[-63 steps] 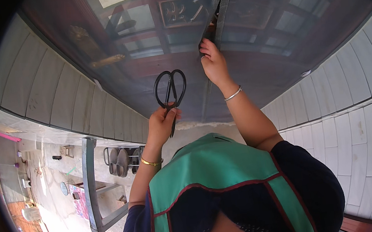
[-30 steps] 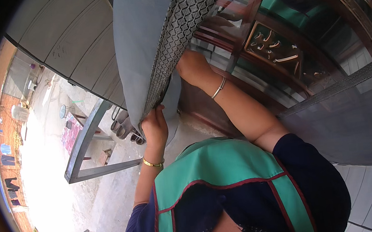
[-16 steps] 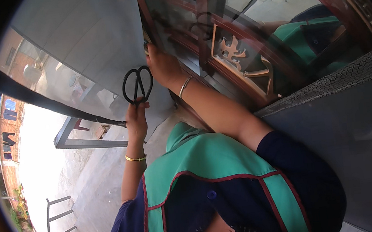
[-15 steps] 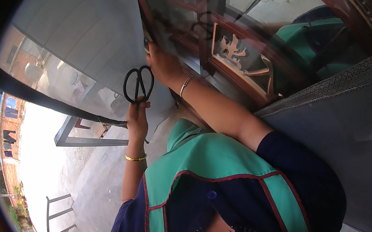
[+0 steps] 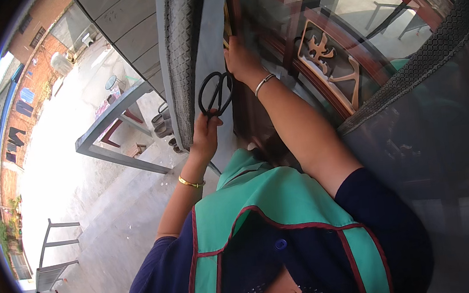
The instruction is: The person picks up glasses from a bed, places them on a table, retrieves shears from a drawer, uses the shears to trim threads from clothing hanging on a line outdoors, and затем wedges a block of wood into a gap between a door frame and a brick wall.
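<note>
Scissors, black with big looped handles, stand loops-up at 12 o'clock from the centre, the fingers of the left hand clamped on them just below the loops. Half a second ago, a dark edge strip ran from that hand toward 10 o'clock, and the yard showed partly through thin cloth; now the curtain hangs narrow at 11 o'clock, its patterned edge just beside the hand, and the yard at 9 o'clock shows directly. Whether hand and curtain touch is unclear. The right hand, toward 12 o'clock, is at the edge of the door; its fingers are bent but their tips are hidden, so I cannot tell what they grip. A second curtain lies at 2 o'clock. The change seems to leave the door edge bare between both curtains.
</note>
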`<state>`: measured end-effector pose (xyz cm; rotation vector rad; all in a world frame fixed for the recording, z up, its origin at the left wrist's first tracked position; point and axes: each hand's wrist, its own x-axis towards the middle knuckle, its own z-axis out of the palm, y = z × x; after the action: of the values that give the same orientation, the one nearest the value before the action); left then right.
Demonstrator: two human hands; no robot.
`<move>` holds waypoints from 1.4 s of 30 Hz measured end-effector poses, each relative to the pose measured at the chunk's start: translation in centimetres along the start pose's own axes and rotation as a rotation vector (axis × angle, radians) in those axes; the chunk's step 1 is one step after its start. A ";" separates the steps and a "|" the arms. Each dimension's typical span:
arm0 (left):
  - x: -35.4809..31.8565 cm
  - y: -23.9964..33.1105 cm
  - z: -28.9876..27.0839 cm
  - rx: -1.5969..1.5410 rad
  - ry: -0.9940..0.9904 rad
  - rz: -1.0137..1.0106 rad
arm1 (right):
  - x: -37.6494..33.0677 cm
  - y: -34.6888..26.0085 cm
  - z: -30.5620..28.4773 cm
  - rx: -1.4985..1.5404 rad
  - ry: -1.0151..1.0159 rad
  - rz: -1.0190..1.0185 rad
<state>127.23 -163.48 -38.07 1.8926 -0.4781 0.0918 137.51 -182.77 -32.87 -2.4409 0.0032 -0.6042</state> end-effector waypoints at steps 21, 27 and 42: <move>13.7 4.7 16.5 -1.012 -0.392 -0.633 | 7.4 13.1 -9.1 0.489 -0.058 0.414; 19.5 5.1 21.2 -1.032 -0.458 -0.542 | 7.0 22.4 -12.4 0.385 0.194 0.331; 37.5 4.4 34.2 -1.049 -0.397 -0.559 | -2.3 30.2 -29.9 -0.293 0.609 0.702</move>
<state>154.29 -206.59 -36.03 0.9279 -0.1643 -0.7741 126.96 -223.97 -29.99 -2.1915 1.2033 -1.0176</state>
